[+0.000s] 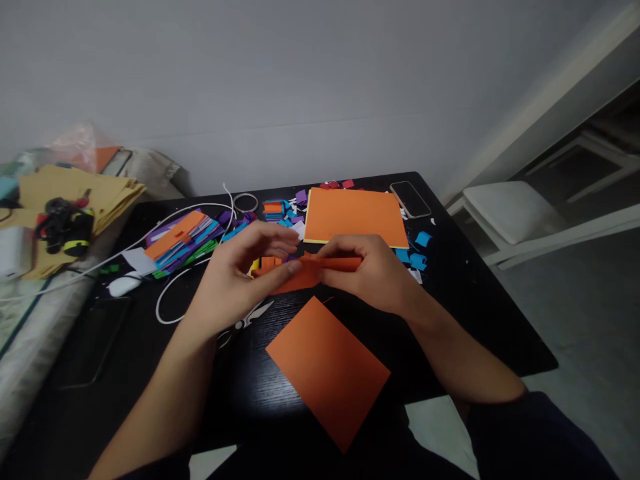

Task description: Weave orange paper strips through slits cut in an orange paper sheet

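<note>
Black table against a grey wall, mixed cut paper across it. Person's right hand has thumb and fingers pinching the orange folded paper, held above the near-middle of the table. Left hand: fingers arched and parted from the thumb, thumb tip at the paper's left part; can't tell how firmly it presses.

Status, by judgement: partway. Done side: bundle of coloured paper pieces at left, small orange-and-blue stack farther back, loose blue pieces at right. The held paper looks part-worked, folds visible, final shape unclear. Left over: one flat orange sheet nearest the person, plus a pile of larger sheets, orange on top, yellow edge under it, neither visibly folded. Scissors lie beside the left wrist, unheld. Total count can't be read.
</note>
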`<state>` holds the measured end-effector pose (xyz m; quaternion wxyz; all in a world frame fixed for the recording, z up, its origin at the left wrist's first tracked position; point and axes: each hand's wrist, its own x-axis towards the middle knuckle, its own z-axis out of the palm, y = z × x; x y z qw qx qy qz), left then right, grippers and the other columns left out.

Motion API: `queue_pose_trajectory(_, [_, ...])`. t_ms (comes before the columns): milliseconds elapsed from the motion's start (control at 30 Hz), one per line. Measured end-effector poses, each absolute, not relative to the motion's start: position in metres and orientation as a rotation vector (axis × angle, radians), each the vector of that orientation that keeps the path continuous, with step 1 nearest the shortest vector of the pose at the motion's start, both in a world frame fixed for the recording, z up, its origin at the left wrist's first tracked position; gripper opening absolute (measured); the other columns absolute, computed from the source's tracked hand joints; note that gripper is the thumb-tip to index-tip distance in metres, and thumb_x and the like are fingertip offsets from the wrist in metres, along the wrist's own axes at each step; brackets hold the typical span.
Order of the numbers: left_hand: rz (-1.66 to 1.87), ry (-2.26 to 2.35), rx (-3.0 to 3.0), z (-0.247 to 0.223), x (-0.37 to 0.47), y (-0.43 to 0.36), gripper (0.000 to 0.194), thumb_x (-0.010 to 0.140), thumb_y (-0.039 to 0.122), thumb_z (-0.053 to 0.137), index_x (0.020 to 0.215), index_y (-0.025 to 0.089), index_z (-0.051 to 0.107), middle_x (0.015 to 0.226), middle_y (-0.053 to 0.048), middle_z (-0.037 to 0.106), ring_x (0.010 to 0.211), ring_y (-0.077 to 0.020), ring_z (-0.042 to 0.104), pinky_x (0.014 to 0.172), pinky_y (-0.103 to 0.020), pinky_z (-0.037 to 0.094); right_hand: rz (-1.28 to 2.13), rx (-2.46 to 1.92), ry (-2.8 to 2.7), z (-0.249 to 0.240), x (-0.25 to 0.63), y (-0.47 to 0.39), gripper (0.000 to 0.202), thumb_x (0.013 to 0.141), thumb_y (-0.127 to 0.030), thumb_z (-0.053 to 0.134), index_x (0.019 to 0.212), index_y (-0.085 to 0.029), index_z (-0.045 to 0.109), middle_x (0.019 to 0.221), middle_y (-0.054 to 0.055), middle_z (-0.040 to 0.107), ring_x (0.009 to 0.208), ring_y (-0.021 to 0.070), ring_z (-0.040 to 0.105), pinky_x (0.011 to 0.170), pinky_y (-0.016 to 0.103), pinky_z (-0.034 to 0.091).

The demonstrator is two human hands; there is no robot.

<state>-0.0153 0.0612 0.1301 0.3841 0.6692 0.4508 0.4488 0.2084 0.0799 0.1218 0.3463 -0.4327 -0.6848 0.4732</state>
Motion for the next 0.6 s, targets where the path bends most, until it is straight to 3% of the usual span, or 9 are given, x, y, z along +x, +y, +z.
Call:
queue_pose_trajectory(167, [1.021, 1.196, 1.825, 0.1287, -0.0139, 0.0591, 0.008, 0.092, 0.025, 0.075, 0.099, 0.025, 0.078, 0.095, -0.002, 0.077, 0.089, -0.0168, 0.072, 0.080, -0.027, 0.057, 1.284, -1.076, -1.735, 0.1235, 0.2087, 0.0808, 0.014, 0.081, -0.020, 0.078, 0.095, -0.022, 0.081, 0.087, 0.001, 0.078, 0.083, 0.0200, 0.073, 0.071, 0.030, 0.054])
queue_pose_trajectory(433, [1.066, 1.182, 1.788, 0.1243, -0.0086, 0.0597, 0.008, 0.093, 0.027, 0.075, 0.098, 0.022, 0.077, 0.086, -0.002, 0.075, 0.078, -0.0150, 0.069, 0.073, -0.025, 0.054, 1.367, -0.947, -1.580, 0.1183, 0.2054, 0.0813, 0.019, 0.085, -0.035, 0.083, 0.096, -0.019, 0.080, 0.092, 0.004, 0.079, 0.090, 0.0221, 0.074, 0.080, 0.034, 0.059])
queue_pose_trajectory(600, [1.020, 1.233, 1.862, 0.1242, -0.0073, 0.0581, 0.008, 0.096, 0.028, 0.071, 0.095, 0.021, 0.074, 0.081, 0.000, 0.071, 0.073, -0.0132, 0.064, 0.068, -0.023, 0.049, 1.364, -0.938, -1.576, 0.1205, 0.2053, 0.0795, 0.017, 0.084, -0.034, 0.085, 0.094, -0.021, 0.082, 0.094, 0.004, 0.081, 0.091, 0.0213, 0.075, 0.079, 0.032, 0.060])
